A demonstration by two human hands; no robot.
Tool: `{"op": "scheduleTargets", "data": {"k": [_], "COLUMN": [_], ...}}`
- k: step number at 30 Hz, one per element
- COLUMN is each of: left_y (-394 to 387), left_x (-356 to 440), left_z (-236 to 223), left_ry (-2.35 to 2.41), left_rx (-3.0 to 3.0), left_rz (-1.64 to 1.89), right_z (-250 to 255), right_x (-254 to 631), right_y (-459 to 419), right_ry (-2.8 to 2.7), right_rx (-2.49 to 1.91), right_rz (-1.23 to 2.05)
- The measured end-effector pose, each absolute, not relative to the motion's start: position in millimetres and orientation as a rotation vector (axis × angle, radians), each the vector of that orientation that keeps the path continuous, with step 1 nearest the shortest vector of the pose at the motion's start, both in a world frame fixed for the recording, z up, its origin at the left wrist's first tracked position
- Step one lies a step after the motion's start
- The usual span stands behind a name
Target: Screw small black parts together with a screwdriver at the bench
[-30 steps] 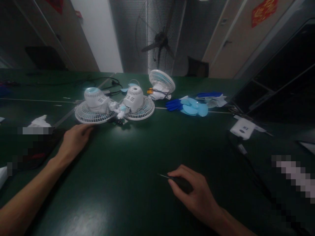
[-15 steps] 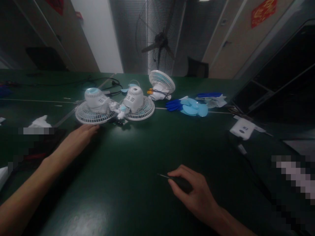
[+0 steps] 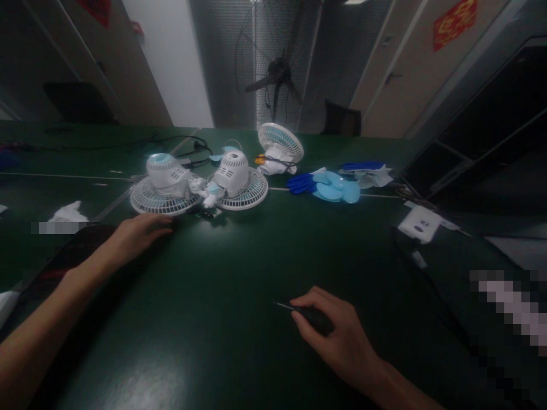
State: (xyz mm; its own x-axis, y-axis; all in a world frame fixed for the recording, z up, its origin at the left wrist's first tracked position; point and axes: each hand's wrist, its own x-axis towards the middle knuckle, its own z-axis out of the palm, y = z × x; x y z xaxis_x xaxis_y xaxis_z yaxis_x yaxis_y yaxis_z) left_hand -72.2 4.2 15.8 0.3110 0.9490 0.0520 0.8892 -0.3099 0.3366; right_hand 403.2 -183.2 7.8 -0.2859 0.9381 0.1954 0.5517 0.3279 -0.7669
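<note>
My right hand (image 3: 335,327) is wrapped round the dark handle of a screwdriver (image 3: 314,319), its thin metal shaft pointing left above the green table. Farther off on the left, my left hand (image 3: 139,233) lies low by the front rim of a white fan (image 3: 164,182), fingers stretched with the thumb apart. No object shows in it; whether it touches the rim I cannot tell. That fan rests grille down, motor housing up. Right beside it is a second white fan (image 3: 233,176) in the same pose. Small dark parts (image 3: 209,213) lie in front of the two.
Behind stands a third small fan (image 3: 280,148), tilted. To its right are blue gloves (image 3: 301,182) and a light-blue fan blade (image 3: 335,187). A white box with a cable (image 3: 421,223) sits at right. Crumpled white material (image 3: 68,212) and a dark object (image 3: 81,250) are at left.
My left hand slid slightly right along the front of the left fan, and its fingers and thumb have spread apart. My right hand stays in place with the screwdriver.
</note>
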Motion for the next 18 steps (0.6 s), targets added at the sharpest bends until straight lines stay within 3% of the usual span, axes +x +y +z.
{"op": "scheduleTargets", "data": {"k": [18], "left_y": [-9], "left_x": [-53], "left_z": [22], "left_ry": [1.845], "left_rx": [2.022], "left_rz": [0.591], "right_z": [9], "right_x": [403], "right_y": [-183], "right_ry": [-1.958], "right_rx": [-1.288], "right_rz": [0.776]}}
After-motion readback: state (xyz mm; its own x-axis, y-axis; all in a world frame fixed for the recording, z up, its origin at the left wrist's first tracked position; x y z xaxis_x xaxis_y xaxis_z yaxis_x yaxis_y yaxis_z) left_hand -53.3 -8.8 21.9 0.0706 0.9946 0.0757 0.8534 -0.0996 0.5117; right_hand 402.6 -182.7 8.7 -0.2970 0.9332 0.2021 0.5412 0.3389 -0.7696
